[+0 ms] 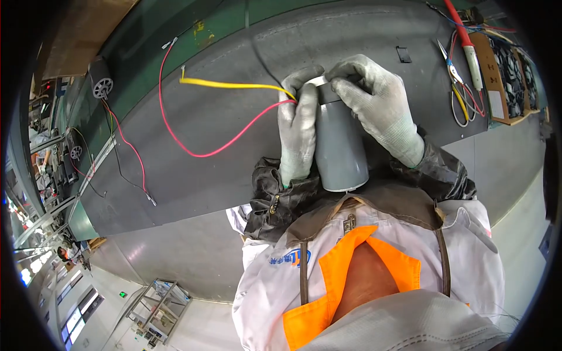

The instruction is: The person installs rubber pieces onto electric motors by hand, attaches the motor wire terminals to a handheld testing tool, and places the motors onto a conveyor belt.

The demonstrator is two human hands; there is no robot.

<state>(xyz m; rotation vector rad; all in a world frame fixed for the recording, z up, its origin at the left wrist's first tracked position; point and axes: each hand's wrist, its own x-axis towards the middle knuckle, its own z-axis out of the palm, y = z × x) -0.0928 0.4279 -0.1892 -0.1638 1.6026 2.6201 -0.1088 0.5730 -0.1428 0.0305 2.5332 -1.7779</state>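
My left hand [300,117], in a pale grey glove, is wrapped round the upper left side of a grey cylinder [341,146]. The cylinder lies on the dark table with its wide end towards my body. At its far end my right hand [372,96], gloved too, pinches a small white strip [318,81] between thumb and fingertips. The strip reaches across to the fingers of my left hand. A yellow wire [234,85] and a red wire [205,155] run out to the left from under my left hand, curving over the table.
Dark table [222,117]. Scissors [456,76], a red-handled tool [468,50] and a cardboard box [492,82] of dark parts are at the right. A small black piece [404,54] lies beyond my right hand. Motors [100,79] with wires stand at the left.
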